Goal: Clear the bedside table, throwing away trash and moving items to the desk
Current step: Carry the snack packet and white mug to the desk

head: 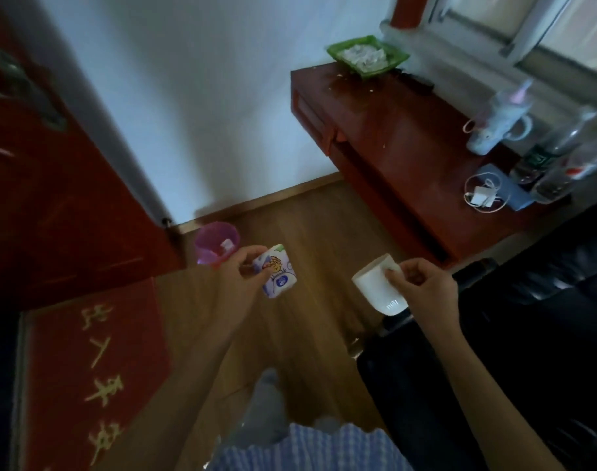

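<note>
My left hand (237,278) grips a small printed tissue pack (277,275), white and purple with a cartoon drawing, held over the wooden floor. My right hand (422,287) holds a white mug (378,285) by its side, tilted with the mouth toward the upper left. A purple plastic bin (215,244) stands on the floor by the wall corner, just beyond my left hand, with a scrap of paper inside. The red-brown wooden desk (385,130) stands to the upper right against the wall.
On the desk are a green tray (368,56) of white scraps, a child's drinking bottle (494,120), clear plastic bottles (555,154), and a white charger (484,195) with cable on a blue item. A red door (45,198) and red mat (93,372) lie left; a black sofa (528,317) right.
</note>
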A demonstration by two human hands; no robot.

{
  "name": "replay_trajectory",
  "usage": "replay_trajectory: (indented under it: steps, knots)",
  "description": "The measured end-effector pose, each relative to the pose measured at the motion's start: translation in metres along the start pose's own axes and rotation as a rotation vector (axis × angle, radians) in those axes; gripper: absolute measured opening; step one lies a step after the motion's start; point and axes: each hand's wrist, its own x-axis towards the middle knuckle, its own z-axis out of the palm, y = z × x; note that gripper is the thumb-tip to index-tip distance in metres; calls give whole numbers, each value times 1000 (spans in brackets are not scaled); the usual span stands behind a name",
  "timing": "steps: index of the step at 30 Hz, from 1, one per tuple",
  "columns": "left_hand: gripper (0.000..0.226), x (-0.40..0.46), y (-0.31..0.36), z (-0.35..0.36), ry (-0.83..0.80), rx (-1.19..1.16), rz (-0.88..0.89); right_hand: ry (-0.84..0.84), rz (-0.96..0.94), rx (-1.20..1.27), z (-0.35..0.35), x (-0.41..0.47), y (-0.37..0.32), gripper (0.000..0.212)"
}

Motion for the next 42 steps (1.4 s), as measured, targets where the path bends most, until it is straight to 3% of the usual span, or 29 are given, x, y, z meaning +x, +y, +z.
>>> replay_trajectory:
  steps: [6, 12, 24, 32, 42]
  knots:
    - [32, 106, 16, 8, -201, -3, 45, 141, 84, -41, 18, 54, -22, 17]
    - [33, 186, 20, 44, -285, 57, 99, 227, 125, -41, 20, 115, -21, 14]
    - [29, 364, 75, 198, -515, 110, 166, 439, 153, -63, -15, 279, 10, 11]
    - [32, 419, 107, 299, -678, 110, 192, 534, 270, -63, -51, 341, 27, 9]
    - [31, 462, 126, 416, -1021, 186, 283, 730, 502, -91, -62, 354, 45, 8]
